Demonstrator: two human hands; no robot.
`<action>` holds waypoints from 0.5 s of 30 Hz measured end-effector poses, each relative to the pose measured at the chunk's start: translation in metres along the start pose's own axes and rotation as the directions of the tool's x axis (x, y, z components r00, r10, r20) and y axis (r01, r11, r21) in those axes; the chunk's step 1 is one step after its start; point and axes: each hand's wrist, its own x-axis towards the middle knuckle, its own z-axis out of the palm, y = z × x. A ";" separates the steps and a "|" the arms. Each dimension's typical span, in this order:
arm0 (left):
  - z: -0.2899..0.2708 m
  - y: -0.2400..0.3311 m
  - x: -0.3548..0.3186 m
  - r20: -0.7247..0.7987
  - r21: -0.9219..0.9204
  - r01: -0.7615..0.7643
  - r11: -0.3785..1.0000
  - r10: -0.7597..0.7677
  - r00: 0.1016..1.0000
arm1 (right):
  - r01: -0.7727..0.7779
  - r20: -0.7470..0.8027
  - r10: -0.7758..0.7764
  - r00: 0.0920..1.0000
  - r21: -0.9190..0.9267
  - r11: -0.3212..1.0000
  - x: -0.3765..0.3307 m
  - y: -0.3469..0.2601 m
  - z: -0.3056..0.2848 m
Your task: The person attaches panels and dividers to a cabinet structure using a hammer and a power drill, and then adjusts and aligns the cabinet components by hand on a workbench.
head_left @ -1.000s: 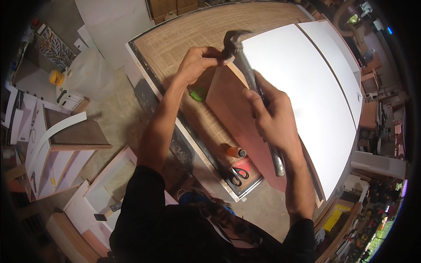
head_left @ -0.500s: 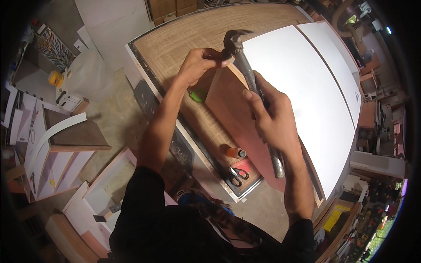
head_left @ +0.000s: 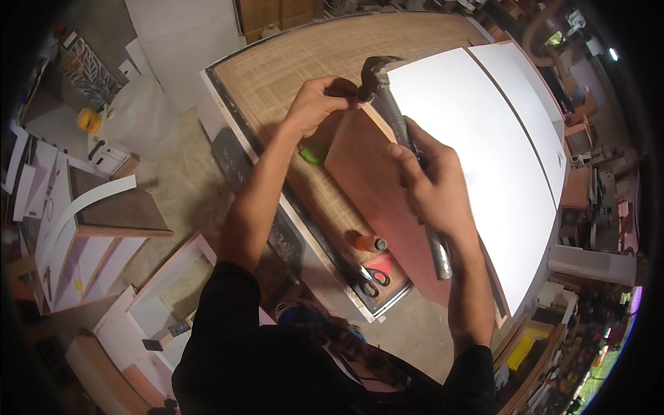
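Observation:
A claw hammer [head_left: 399, 124] with a dark, worn handle slants across the wooden panel's near edge, its head up by my left fingers. My right hand [head_left: 439, 183] is closed around the handle, with the thumb resting along the panel's raw edge. At that edge's upper end, my left hand [head_left: 318, 107] is closed in a pinch beside the hammer head; whatever its fingertips hold is hidden. The panel [head_left: 377, 180] has a reddish-brown side facing me and belongs to a large piece with a white top [head_left: 477, 152].
All this rests on a wood-patterned table [head_left: 277, 52]. Nearby on it lie a green round object [head_left: 312, 153], an orange bottle [head_left: 370, 241] and black-handled scissors [head_left: 375, 278]. An open shelf unit [head_left: 104, 256] and a white frame [head_left: 166, 297] stand on the floor at left.
The hammer head has shifted slightly right and down, closer to the panel edge. Both hands keep nearly the same place and hold.

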 end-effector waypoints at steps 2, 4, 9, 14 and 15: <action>-0.001 -0.002 -0.002 -0.011 0.011 0.000 1.000 0.001 1.000 | -0.011 -0.009 0.011 1.000 0.029 1.000 -0.004 -0.001 -0.002; -0.004 -0.007 -0.004 -0.014 0.029 -0.019 0.999 0.019 1.000 | -0.023 -0.036 0.024 0.999 0.023 0.999 -0.006 -0.003 -0.003; -0.018 -0.039 -0.025 -0.049 -0.179 0.038 0.983 -0.047 0.998 | -0.016 -0.007 0.015 1.000 -0.034 0.999 0.000 -0.003 0.001; -0.032 -0.108 -0.091 -0.263 -0.192 0.186 0.964 -0.233 0.936 | -0.025 -0.048 0.026 0.999 0.026 0.999 -0.002 -0.003 -0.001; -0.035 -0.123 -0.109 -0.306 -0.161 0.228 0.960 -0.268 0.914 | 0.001 -0.062 0.001 0.998 0.027 1.000 -0.003 -0.002 -0.002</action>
